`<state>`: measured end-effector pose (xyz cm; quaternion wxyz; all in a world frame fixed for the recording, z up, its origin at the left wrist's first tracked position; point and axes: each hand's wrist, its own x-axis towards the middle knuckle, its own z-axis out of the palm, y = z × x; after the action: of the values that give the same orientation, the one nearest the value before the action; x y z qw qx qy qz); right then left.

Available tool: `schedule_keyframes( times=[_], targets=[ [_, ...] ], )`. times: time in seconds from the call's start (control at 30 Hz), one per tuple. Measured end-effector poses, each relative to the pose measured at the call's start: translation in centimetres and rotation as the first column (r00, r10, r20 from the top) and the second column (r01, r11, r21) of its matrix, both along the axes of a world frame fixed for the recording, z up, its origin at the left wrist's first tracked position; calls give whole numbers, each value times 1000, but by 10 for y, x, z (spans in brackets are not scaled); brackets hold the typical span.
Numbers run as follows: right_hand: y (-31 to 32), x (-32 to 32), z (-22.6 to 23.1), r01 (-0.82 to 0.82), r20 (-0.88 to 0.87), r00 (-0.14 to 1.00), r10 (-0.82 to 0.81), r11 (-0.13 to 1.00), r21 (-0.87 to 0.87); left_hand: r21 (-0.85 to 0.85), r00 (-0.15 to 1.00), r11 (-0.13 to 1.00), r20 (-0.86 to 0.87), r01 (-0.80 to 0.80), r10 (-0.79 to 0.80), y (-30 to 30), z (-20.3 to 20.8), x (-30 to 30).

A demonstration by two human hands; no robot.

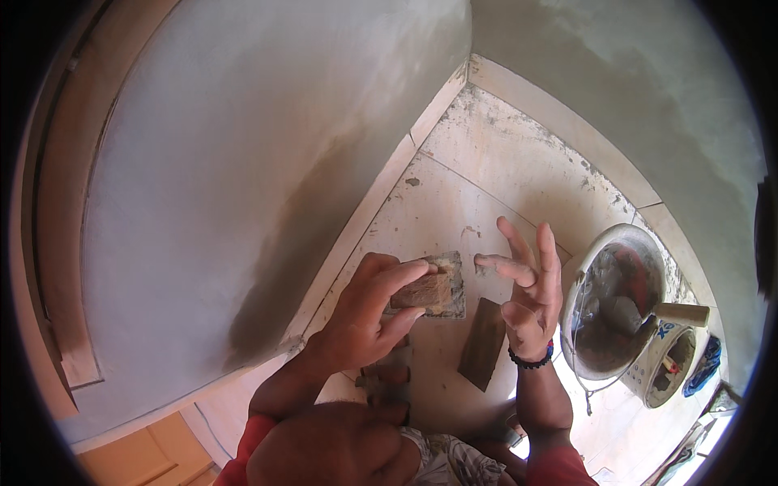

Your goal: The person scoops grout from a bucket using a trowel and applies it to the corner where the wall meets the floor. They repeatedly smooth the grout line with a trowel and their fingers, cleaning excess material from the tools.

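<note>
Near, I see a board (pixel 484 345). Beyond it, leftward, the left hand (pixel 366 309) pinches a wooden block (pixel 423 294); rightward, the right hand's (pixel 536 301) fingers spread, empty. I'd expect the block light, stiff, gritty, best held by opposite edges.

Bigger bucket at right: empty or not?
Not empty: a rounded grey lump shows inside the bigger bucket; how full, cannot tell.
</note>
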<state>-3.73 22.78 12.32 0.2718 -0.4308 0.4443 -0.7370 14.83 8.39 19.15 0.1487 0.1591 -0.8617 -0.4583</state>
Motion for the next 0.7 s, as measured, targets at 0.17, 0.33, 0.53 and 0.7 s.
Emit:
schedule_keyframes(
  times=[0.17,0.33,0.53,0.7],
  targets=[
    [0,-7,4,-4,-165,986,27,990,138,19,998,999,50,43,-44,1,0,-5],
    [0,-6,2,-32,-172,983,65,981,189,13,998,999,55,44,-45,0,-1,-4],
    [3,-4,1,-57,-164,982,93,975,215,48,998,998,54,34,-36,0,-5,-3],
    [13,4,-1,-111,-43,991,126,959,262,42,998,999,64,16,-18,3,-7,-1]
  ],
)
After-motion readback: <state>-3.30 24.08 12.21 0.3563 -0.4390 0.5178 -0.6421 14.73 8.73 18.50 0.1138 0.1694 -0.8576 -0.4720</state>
